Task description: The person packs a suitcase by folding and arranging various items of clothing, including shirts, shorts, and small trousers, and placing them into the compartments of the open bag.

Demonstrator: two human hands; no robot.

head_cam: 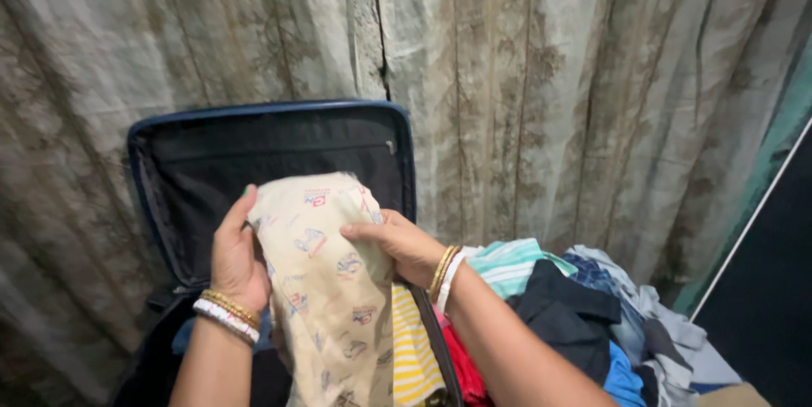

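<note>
Both my hands hold up a cream garment (330,288) printed with small red and blue pictures. My left hand (237,259) grips its left edge, fingers behind the cloth. My right hand (402,246) pinches the upper right part, thumb across the front. Both wrists wear gold and white bangles. The garment hangs down in front of an open dark blue suitcase (271,149) whose lid leans upright against the curtain. A yellow and white striped cloth (413,348) shows under the garment's right side.
A heap of clothes (575,314) lies to the right: striped teal, dark navy, blue, red and grey pieces. A pale patterned curtain (550,77) fills the background. A dark panel with a white edge (761,288) stands at the far right.
</note>
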